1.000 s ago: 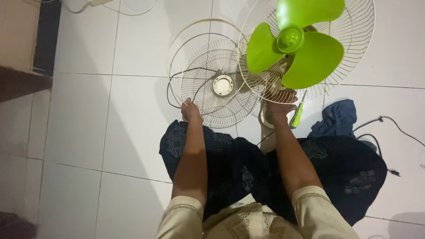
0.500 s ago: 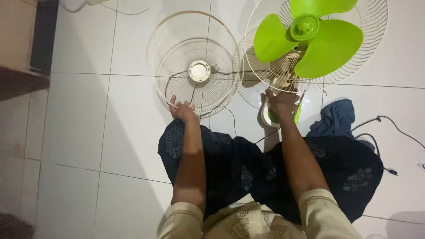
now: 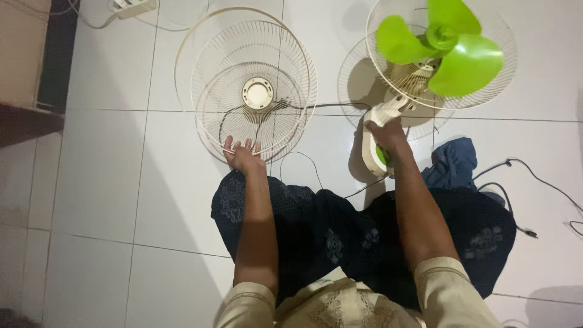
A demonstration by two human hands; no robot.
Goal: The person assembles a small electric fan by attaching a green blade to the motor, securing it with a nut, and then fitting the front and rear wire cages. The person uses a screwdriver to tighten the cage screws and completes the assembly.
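- Front fan guard is off, flat on white tile floor; left hand fingers curled over its near rim.
- Right hand wrapped round fan neck, w/ green blades exposed in rear guard.
- Refitting front guard looks not done.

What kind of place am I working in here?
Probably a room in a home: a white tiled floor, a power strip by the wall, and a half-dismantled fan with its loose grille.
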